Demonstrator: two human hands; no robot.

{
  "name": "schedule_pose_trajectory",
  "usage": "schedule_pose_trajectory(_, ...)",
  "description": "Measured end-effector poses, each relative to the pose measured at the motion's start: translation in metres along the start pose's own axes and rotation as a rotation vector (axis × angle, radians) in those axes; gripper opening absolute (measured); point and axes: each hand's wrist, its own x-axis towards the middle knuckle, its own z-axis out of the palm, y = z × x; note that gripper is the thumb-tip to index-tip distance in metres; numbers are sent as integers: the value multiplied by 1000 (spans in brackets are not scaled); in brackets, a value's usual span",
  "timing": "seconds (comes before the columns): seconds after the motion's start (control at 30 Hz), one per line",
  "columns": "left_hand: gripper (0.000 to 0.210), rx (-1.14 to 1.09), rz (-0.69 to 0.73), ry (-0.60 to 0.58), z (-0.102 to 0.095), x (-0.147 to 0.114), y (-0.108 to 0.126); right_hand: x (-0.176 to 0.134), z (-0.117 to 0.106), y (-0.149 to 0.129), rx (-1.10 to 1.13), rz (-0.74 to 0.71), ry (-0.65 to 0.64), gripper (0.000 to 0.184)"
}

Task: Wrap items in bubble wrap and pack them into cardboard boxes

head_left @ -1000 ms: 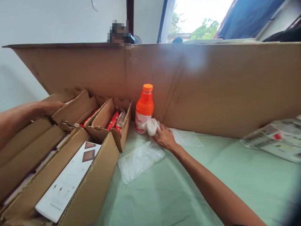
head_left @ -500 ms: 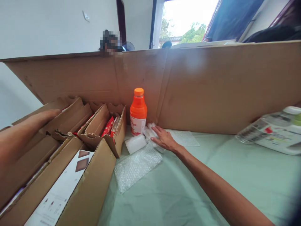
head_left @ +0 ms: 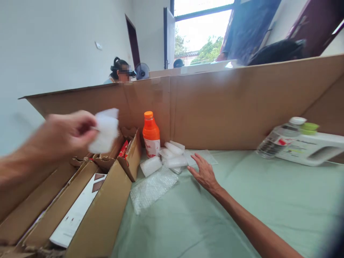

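The left hand (head_left: 70, 132) pinches white wrap (head_left: 106, 132) by its edge, leaving most free. Mid-frame, the right hand (head_left: 205, 175) spreads empty.

Matt cardboard, smooth plastic, creased cloth

The pale green cloth sheet (head_left: 242, 200) is matt and wrinkled. The tall brown cardboard panel (head_left: 215, 111) looks smooth and matt; the long brown cardboard box (head_left: 96, 211) has rough edges. The flat bubble-wrap sheet (head_left: 154, 188) is clear, knobbly plastic. The orange bottle (head_left: 151, 133) and white handled jug (head_left: 291, 152) look like smooth plastic. The thin white piece (head_left: 105, 130) is blurred, its finish unclear.
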Motion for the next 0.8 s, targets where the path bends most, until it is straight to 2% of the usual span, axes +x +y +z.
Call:
schedule_pose_trajectory(0.03, 33, 28, 159, 14, 5, -3, 44, -4, 1, 0, 7, 24, 4, 53)
schedule_pose_trajectory(0.1, 18, 117, 405, -87, 23, -2, 123, -13, 4, -2, 30, 70, 18, 52)
schedule_pose_trajectory(0.13, 16, 144, 498, -141, 35, 3, 154, -17, 6, -4, 43, 89, 21, 52)
schedule_pose_trajectory(0.2, 22, 140, 593, -187, 65, 19, 198, -27, 9, -6, 63, 118, 2, 52)
schedule_pose_trajectory(0.27, 25, 127, 561, -220, 101, 38, 222, -36, 12, -7, 66, 128, -32, 51)
schedule_pose_trajectory(0.37, 22, 128, 476, -267, 162, 54, 233, -46, 16, -8, 56, 111, -44, 49)
schedule_pose_trajectory(0.47, 32, 99, 383, -368, 221, 50, 231, -49, 19, -8, 65, 109, -26, 48)
schedule_pose_trajectory(0.57, 38, 43, 296, -437, 257, 42, 223, -49, 20, -6, 89, 105, -22, 47)
schedule_pose_trajectory(0.63, 36, -3, 256, -440, 263, 40, 217, -48, 21, -5, 101, 96, -17, 46)
schedule_pose_trajectory(0.7, 36, -48, 222, -407, 257, 31, 213, -48, 21, -5, 102, 97, -7, 44)
schedule_pose_trajectory(0.8, 51, -115, 167, -337, 237, -11, 209, -47, 22, -6, 81, 110, 14, 41)
